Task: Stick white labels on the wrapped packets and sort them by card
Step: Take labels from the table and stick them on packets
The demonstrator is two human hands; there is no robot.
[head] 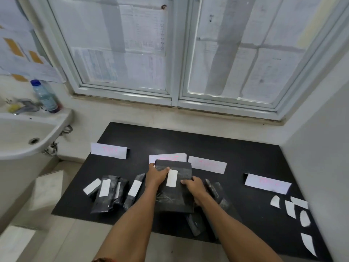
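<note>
Labelled packets point(104, 193) are laid side by side at the left of the black tabletop point(236, 148), in front of the leftmost card point(109, 150), which stands folded and well apart from the other cards. Nearer the middle, the left hand point(155, 174) is set on the far left corner of the held packet point(174, 197), fingers curled over its far edge, so that the grip is closed on the wrapping. The held packet is kept between both hands at the centre, its long axis running away from the person towards the cards. A white label point(171, 178) is stuck lengthwise on its upper face, between the two hands. Its far edge overlaps the second card point(168, 157), which lies straight beyond it, and the third card point(207, 164) lies just to the right of that. The right hand point(194, 186) is closed on the packet's right edge, fingers on top, the thumb hidden. The pink writing on the cards is too blurred to be read, so the proper pile cannot be told. A short push forward would probably serve for the second card, a shift rightward for the third. Unlabelled packets point(217, 191) lie beside and under the right forearm. Further right, the fourth card point(267, 183) and the loose labels point(290, 208) are seen near the tabletop's right edge.
</note>
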